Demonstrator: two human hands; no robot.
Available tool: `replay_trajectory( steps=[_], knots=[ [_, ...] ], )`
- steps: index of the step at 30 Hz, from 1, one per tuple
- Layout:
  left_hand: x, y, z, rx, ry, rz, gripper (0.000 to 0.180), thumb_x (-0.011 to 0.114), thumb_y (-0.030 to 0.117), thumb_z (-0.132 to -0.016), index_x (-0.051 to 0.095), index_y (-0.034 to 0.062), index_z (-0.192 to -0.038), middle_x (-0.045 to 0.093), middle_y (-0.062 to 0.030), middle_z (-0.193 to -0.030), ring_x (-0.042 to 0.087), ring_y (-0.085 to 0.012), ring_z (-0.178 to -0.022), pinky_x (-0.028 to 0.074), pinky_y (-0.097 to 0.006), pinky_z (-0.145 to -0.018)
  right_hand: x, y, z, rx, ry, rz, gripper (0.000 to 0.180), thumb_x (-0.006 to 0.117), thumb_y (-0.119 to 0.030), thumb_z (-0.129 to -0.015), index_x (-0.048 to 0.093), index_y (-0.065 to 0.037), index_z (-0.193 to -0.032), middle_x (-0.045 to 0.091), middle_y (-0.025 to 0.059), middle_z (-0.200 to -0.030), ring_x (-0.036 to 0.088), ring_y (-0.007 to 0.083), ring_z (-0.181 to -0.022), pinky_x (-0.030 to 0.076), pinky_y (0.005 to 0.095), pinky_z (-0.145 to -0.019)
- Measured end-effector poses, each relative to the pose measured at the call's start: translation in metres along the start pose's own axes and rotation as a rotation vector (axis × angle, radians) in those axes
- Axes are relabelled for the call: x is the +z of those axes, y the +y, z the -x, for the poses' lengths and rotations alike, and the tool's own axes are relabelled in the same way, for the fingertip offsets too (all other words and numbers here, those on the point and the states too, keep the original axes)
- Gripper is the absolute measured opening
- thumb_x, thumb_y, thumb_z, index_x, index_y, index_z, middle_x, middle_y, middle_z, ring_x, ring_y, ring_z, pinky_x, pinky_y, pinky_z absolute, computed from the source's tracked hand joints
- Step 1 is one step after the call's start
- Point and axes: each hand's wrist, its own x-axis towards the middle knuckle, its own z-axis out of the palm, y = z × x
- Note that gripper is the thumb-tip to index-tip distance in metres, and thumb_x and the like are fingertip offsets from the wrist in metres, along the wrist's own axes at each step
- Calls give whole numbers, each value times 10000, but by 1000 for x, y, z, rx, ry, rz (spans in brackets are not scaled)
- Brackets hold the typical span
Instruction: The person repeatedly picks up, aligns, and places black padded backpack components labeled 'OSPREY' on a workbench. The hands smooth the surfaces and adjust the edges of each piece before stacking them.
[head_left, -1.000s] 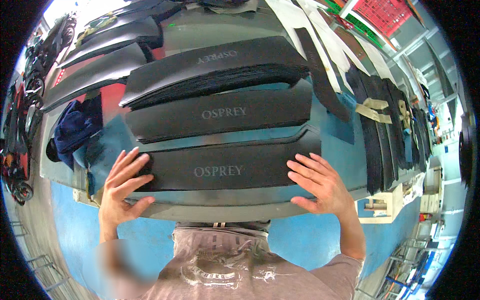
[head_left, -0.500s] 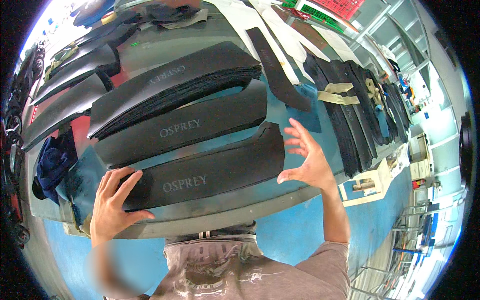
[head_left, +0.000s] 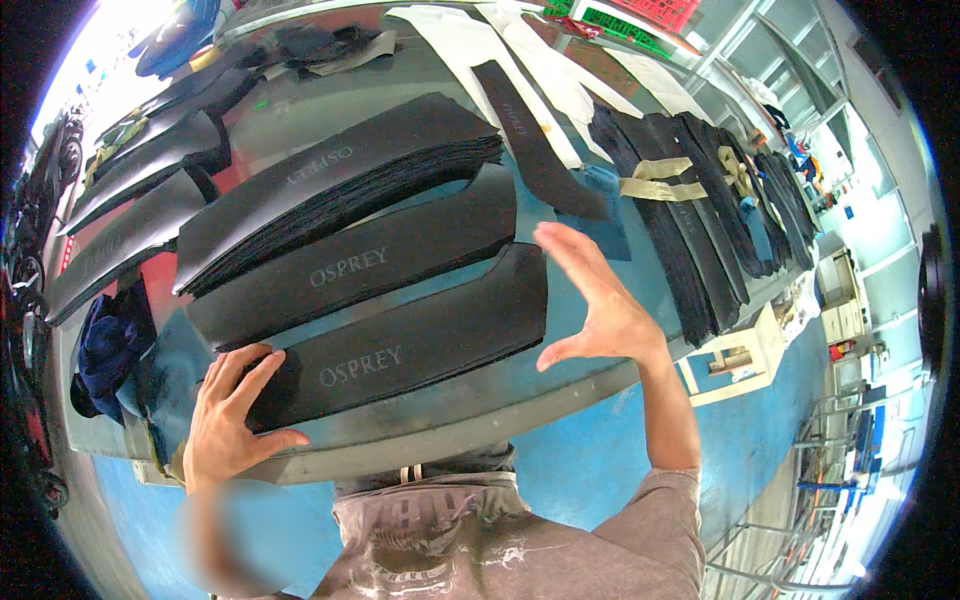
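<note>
Near the grey edge of a table (head_left: 465, 428), a person's left hand (head_left: 228, 405) lies loosely on the left end of a thin stack of black panels (head_left: 440, 350) at the centre of the frame, while the right hand (head_left: 600, 305), fingers spread and gripping nothing, curves about its right end; whether those fingertips touch cannot be told. The panels look light, bendy and a little slick, apt to slide apart, so both short ends seem the surest hold. A dark blue cloth (head_left: 112, 335) lies crumpled at left. Just behind, a second stack (head_left: 420, 248) crowds the far edge, backed by a thicker pile (head_left: 345, 150). Tied black bundles (head_left: 672, 225) lie at right, white strips (head_left: 450, 52) at upper centre.
</note>
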Motion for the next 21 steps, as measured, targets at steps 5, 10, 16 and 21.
replay_trajectory(
  steps=[5, 10, 16, 21],
  knots=[
    [0, -4, 1, 22, -11, -13, 1106, 917, 602, -506, 651, 29, -1415, 638, -179, -1372, 615, -413, -1254, 482, -513, -1093, 6, -26, -38, -216, -267, 197, 1324, 1021, -406, -529, 383, -88, -1644, 497, 201, -1552, 451, 393, -1458, 346, 517, -1252],
    [1, -4, 1, 52, 30, -22, 1085, 906, 595, -511, 657, 26, -1400, 659, -168, -1331, 634, -399, -1195, 507, -501, -1047, 14, -21, -50, -191, -417, 263, 1350, 1027, -384, -508, 367, -83, -1646, 553, 198, -1460, 483, 395, -1417, 329, 532, -1265],
    [4, -1, 1, 32, 51, -25, 1071, 927, 558, -505, 658, 20, -1390, 670, -164, -1313, 642, -393, -1174, 516, -494, -1028, 32, -8, -45, -277, -314, 239, 1442, 930, -681, -512, 319, -65, -1663, 571, 216, -1426, 509, 404, -1394, 253, 576, -1303],
    [-7, 3, 4, 29, 92, -25, 956, 910, 531, -611, 669, 8, -1374, 672, -180, -1317, 643, -409, -1193, 516, -495, -1036, 27, -15, -52, -321, -250, 170, 1267, 873, -699, -651, 383, -60, -1629, 566, 217, -1466, 514, 400, -1413, 260, 591, -1298]
  ],
)
